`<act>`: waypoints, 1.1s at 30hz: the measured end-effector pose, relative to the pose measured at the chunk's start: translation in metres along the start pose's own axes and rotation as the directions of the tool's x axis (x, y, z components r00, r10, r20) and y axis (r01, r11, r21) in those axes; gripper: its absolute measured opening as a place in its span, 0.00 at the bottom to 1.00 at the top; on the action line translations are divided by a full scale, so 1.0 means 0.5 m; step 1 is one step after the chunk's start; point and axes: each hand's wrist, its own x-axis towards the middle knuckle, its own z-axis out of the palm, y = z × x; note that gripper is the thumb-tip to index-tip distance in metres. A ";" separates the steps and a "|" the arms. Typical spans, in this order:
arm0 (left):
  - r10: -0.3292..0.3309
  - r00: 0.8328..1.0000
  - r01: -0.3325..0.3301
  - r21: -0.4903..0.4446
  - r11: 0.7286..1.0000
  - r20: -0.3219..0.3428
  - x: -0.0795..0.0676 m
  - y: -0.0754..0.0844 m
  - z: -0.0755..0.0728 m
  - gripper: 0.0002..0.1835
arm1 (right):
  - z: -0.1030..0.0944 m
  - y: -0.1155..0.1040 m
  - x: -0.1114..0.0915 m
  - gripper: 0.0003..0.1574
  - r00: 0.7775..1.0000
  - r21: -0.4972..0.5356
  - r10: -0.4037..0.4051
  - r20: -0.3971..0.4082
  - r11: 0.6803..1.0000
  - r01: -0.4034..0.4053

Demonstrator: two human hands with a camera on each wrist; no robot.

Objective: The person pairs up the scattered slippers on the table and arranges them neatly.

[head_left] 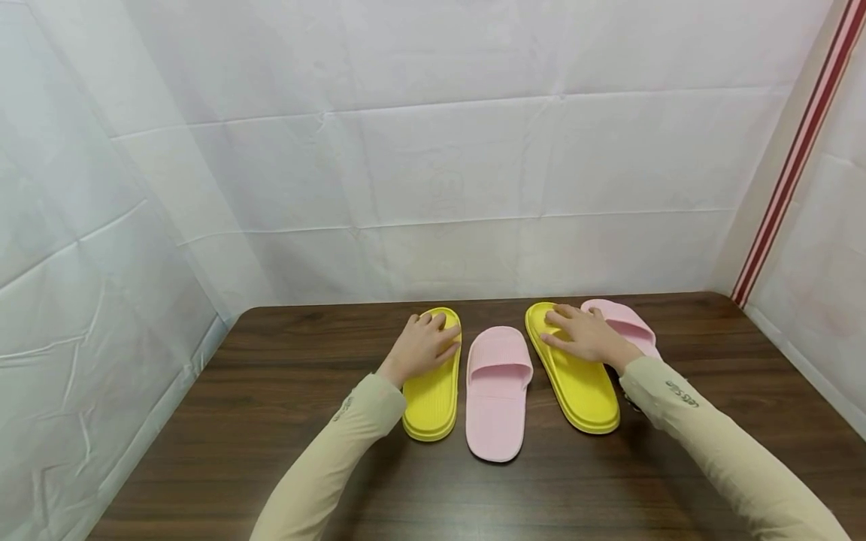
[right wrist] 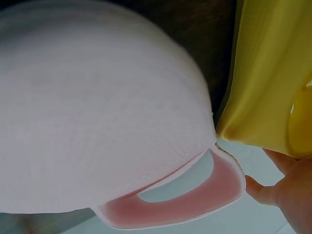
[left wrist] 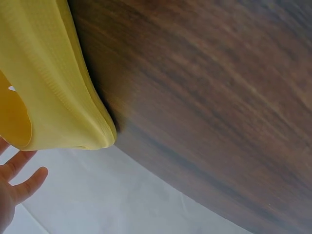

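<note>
Two yellow slippers and two pink slippers lie on a dark wooden table. My left hand (head_left: 421, 347) rests over the strap end of the left yellow slipper (head_left: 431, 406), its fingers spread and slightly bent. Over the front of the right yellow slipper (head_left: 590, 398) lies my right hand (head_left: 587, 336), also with spread fingers. One pink slipper (head_left: 496, 424) sits between the yellow ones, toe pointing away. The other pink slipper (head_left: 625, 319) is beyond the right hand, partly hidden by the hand and sleeve. In the right wrist view, one finger (right wrist: 261, 190) reaches the pink strap's edge.
The brown table (head_left: 298, 376) extends to both sides and in front of the slippers. White sheeting (head_left: 433, 165) stands behind the table and along its sides. A red-striped band (head_left: 798, 154) runs down the right corner.
</note>
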 end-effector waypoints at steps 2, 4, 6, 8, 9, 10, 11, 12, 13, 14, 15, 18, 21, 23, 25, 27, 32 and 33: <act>-0.004 1.000 0.004 0.002 1.000 0.008 -0.003 0.001 -0.003 0.10 | -0.001 -0.001 -0.001 0.37 1.000 0.009 -0.004 0.008 1.000 0.004; -0.005 1.000 0.005 0.002 1.000 0.011 -0.005 0.003 -0.006 0.11 | -0.002 -0.002 -0.002 0.38 1.000 0.016 -0.010 0.002 1.000 0.010; -0.009 1.000 0.009 -0.005 1.000 0.013 -0.006 0.004 -0.009 0.11 | -0.001 -0.001 -0.002 0.37 1.000 0.019 -0.018 -0.005 1.000 0.018; -0.012 1.000 0.012 -0.015 1.000 0.011 -0.007 0.005 -0.011 0.12 | -0.001 0.000 -0.002 0.37 1.000 0.019 -0.028 -0.015 0.999 0.028; -0.013 1.000 0.013 -0.023 1.000 0.006 -0.008 0.005 -0.012 0.12 | 0.000 0.001 -0.002 0.37 0.999 0.019 -0.029 -0.018 0.999 0.029; -0.014 1.000 0.014 -0.032 0.999 0.004 -0.008 0.006 -0.013 0.12 | 0.000 0.002 -0.001 0.37 0.999 0.013 -0.032 -0.022 0.999 0.032; -0.014 1.000 0.014 -0.039 0.999 0.003 -0.009 0.006 -0.014 0.12 | 0.000 0.003 -0.002 0.37 0.999 0.010 -0.035 -0.024 0.999 0.035; -0.015 1.000 0.015 -0.045 0.999 0.001 -0.009 0.007 -0.014 0.13 | 0.000 0.003 -0.002 0.37 0.999 0.005 -0.038 -0.027 0.999 0.038; -0.015 1.000 0.015 -0.051 0.999 0.002 -0.010 0.007 -0.014 0.13 | 0.000 0.003 -0.002 0.37 0.999 0.002 -0.041 -0.031 0.999 0.041; -0.015 1.000 0.015 -0.057 0.998 0.001 -0.009 0.007 -0.014 0.13 | 0.000 0.004 -0.002 0.36 0.999 -0.001 -0.041 -0.033 0.999 0.041; -0.015 1.000 0.016 -0.062 0.998 0.004 -0.010 0.008 -0.014 0.13 | -0.001 0.004 -0.003 0.36 0.998 -0.004 -0.044 -0.036 0.999 0.044; -0.016 1.000 0.016 -0.065 0.998 0.004 -0.009 0.009 -0.013 0.13 | -0.002 0.005 -0.004 0.35 0.998 -0.002 -0.046 -0.048 0.999 0.046; -0.017 1.000 0.017 -0.065 0.998 0.002 -0.009 0.010 -0.014 0.13 | 0.000 0.007 -0.004 0.33 0.997 -0.006 -0.050 -0.066 0.999 0.050; -0.020 1.000 0.021 -0.063 0.998 0.005 -0.010 0.011 -0.015 0.13 | 0.002 0.009 -0.003 0.31 0.995 -0.002 -0.055 -0.083 0.998 0.055; -0.026 1.000 0.026 -0.070 0.997 0.010 -0.010 0.012 -0.015 0.14 | 0.004 0.011 -0.002 0.29 0.993 0.001 -0.062 -0.102 0.998 0.063; -0.031 0.999 0.033 -0.078 0.996 0.015 -0.011 0.013 -0.017 0.15 | 0.005 0.012 -0.001 0.25 0.990 0.008 -0.068 -0.119 0.998 0.070; -0.041 0.999 0.044 -0.086 0.995 0.031 -0.014 0.014 -0.017 0.17 | 0.003 0.013 0.000 0.20 0.987 0.013 -0.081 -0.136 0.996 0.084; -0.042 0.999 0.045 -0.084 0.995 0.034 -0.015 0.015 -0.017 0.17 | 0.001 0.013 -0.001 0.19 0.987 0.014 -0.084 -0.135 0.996 0.087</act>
